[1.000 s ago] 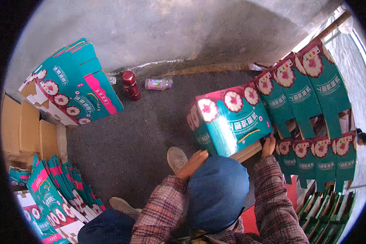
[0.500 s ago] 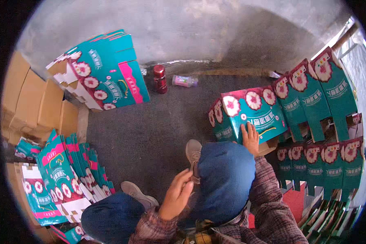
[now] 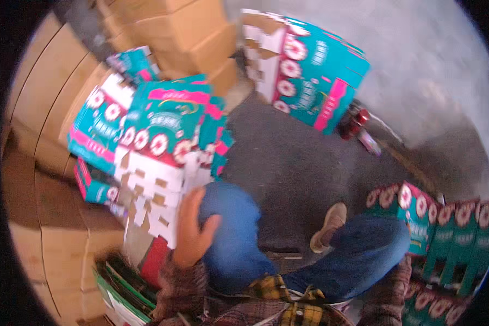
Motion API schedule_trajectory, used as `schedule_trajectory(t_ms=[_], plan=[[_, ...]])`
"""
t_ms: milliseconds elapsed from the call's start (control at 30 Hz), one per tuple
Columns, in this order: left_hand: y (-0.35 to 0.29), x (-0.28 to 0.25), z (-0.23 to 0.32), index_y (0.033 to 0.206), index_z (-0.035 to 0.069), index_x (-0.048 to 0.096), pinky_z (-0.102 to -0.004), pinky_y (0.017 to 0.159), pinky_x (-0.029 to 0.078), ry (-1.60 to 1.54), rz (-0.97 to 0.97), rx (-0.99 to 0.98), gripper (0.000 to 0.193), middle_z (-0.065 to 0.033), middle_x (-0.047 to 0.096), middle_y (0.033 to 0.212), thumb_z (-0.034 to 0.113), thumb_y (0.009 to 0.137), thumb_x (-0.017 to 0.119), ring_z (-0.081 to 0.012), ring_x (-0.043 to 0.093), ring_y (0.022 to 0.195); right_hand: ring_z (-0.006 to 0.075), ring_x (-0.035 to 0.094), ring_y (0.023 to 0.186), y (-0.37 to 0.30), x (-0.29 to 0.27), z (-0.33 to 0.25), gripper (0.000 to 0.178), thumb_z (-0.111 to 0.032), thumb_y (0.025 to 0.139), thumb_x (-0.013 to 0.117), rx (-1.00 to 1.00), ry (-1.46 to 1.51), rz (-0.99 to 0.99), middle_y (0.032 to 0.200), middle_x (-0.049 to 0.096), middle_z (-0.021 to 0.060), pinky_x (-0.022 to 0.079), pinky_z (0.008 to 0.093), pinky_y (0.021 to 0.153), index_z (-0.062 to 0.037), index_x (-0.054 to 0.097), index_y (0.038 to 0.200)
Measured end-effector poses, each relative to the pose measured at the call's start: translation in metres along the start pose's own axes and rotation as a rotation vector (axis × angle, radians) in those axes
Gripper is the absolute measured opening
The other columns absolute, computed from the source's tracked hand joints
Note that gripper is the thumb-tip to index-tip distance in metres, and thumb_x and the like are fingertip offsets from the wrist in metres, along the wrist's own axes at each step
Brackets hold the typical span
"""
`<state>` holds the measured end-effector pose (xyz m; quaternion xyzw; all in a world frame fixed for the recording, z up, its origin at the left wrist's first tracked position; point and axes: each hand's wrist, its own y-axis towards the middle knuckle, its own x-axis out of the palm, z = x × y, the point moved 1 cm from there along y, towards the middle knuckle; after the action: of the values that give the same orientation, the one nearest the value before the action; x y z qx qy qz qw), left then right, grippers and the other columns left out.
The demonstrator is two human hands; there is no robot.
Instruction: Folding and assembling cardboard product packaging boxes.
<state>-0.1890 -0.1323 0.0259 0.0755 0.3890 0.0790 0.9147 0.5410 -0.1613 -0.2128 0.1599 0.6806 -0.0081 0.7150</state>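
My left hand (image 3: pixel 191 231) is open, thumb spread from the fingers, between my left knee and a pile of flattened printed cartons (image 3: pixel 165 117). These are teal and pink with round fruit-slice pictures and white slotted flaps. The fingers overlap the nearest white flaps, but blur hides whether they touch. My right sleeve (image 3: pixel 386 288) runs down beside my right knee, and the hand itself is hidden. Past that knee stands a folded-up teal carton (image 3: pixel 417 217), beside a row of similar upright cartons (image 3: pixel 464 231).
Brown cardboard boxes (image 3: pixel 54 163) line the left side, with more brown boxes (image 3: pixel 174 32) farther back. Another stack of flat cartons (image 3: pixel 315 76) leans by the wall. Near it are a red flask (image 3: pixel 356 124) and a lying plastic bottle (image 3: pixel 369 142). Green-edged cartons (image 3: pixel 122 293) stand at lower left.
The view has swung left. My left hand has moved from in front of me to the flat cartons at left. My right hand, earlier on the teal carton, has dropped out of sight.
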Motion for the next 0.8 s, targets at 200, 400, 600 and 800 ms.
schedule_trajectory(t_ms=[200, 400, 600, 800], plan=[[-0.028, 0.025, -0.059, 0.13, -0.003, 0.046, -0.0328, 0.102, 0.033, -0.575, 0.207, -0.213, 0.043, -0.0156, 0.05, 0.129, 0.025, 0.097, 0.046, -0.0232, 0.046, 0.118, 0.0258, 0.05, 0.12, 0.075, -0.122, -0.097, 0.043, -0.026, 0.096, 0.053, -0.144, 0.759, -0.02, 0.131, 0.051, 0.0174, 0.039, 0.0373, 0.099, -0.0016, 0.049, 0.131], [-0.012, 0.079, -0.212, 0.108, 0.001, 0.059, -0.0316, 0.091, 0.044, -1.227, 0.294, -0.664, 0.03, -0.0076, 0.061, 0.102, 0.027, 0.096, 0.05, -0.0204, 0.057, 0.101, 0.0227, 0.05, 0.12, 0.079, -0.304, -0.31, 0.043, -0.024, 0.098, 0.051, -0.224, 0.858, -0.39, 0.131, 0.051, 0.013, 0.038, 0.033, 0.099, -0.0005, 0.046, 0.133], [0.053, 0.108, -0.305, 0.107, 0.004, 0.056, -0.0394, 0.09, 0.048, -1.918, 0.705, -0.854, 0.024, -0.0071, 0.06, 0.105, 0.023, 0.093, 0.055, -0.0223, 0.056, 0.102, 0.0212, 0.059, 0.103, 0.073, -0.257, -0.34, 0.038, -0.018, 0.092, 0.059, -0.331, 0.903, -0.628, 0.113, 0.062, 0.0129, 0.045, 0.0332, 0.09, 0.0013, 0.052, 0.125], [0.058, 0.12, -0.335, 0.114, -0.003, 0.05, -0.0416, 0.09, 0.05, -2.05, 0.876, -0.712, 0.038, -0.0113, 0.058, 0.114, 0.027, 0.092, 0.057, -0.0239, 0.056, 0.106, 0.0267, 0.063, 0.098, 0.071, -0.253, -0.342, 0.037, -0.01, 0.087, 0.063, -0.383, 0.709, -0.552, 0.11, 0.063, 0.0171, 0.049, 0.0338, 0.084, 0.0025, 0.055, 0.121]])
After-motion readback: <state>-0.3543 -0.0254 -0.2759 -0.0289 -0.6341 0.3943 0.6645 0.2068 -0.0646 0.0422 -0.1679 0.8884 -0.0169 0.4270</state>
